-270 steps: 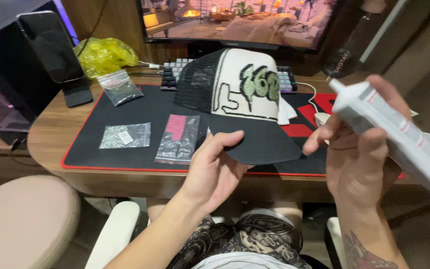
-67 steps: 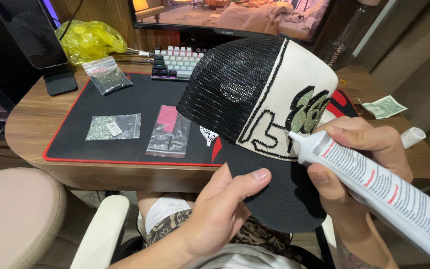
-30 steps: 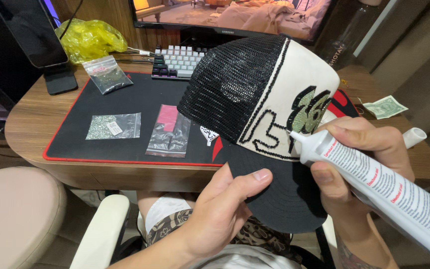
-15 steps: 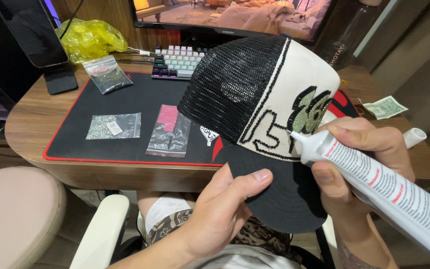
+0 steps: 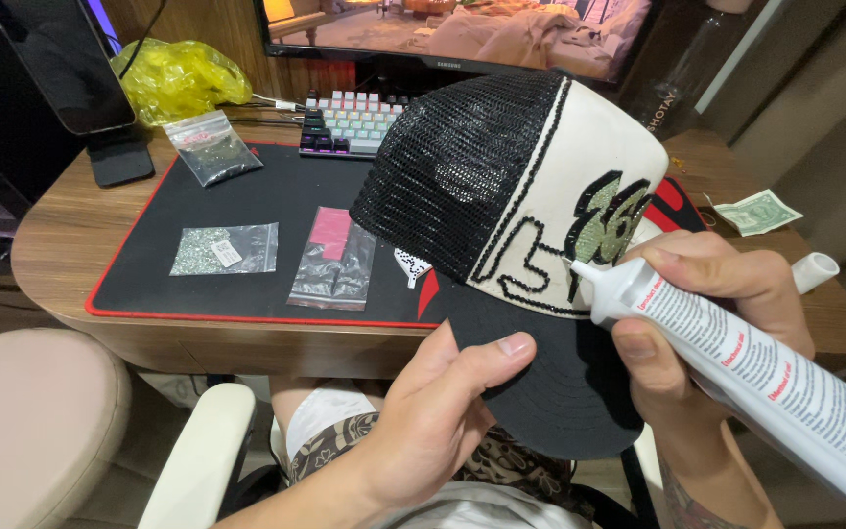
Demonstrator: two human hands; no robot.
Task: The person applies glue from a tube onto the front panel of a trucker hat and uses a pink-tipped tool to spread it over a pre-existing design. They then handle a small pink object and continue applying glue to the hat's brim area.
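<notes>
A trucker cap (image 5: pixel 501 186) with black mesh back, white front panel and black brim is held up over my lap. My left hand (image 5: pixel 443 411) grips the brim from below, thumb on top. The front panel carries a green embroidered figure and black bead outlines. My right hand (image 5: pixel 707 313) holds a white glue tube (image 5: pixel 766 382) with red print, its nozzle tip touching the front panel just below the green figure.
A black desk mat with red edge (image 5: pixel 237 211) lies on the wooden desk, with three small plastic bags (image 5: pixel 330 260) of beads, a keyboard (image 5: pixel 354 122), a yellow bag (image 5: pixel 178 78), a phone on a stand (image 5: pixel 80 69), a banknote (image 5: pixel 756 211) and a white cap (image 5: pixel 815 271).
The cap has been lifted off the desk into my left hand and turned. The tube's nozzle has come to rest on the front panel. In the last second almost nothing moves.
</notes>
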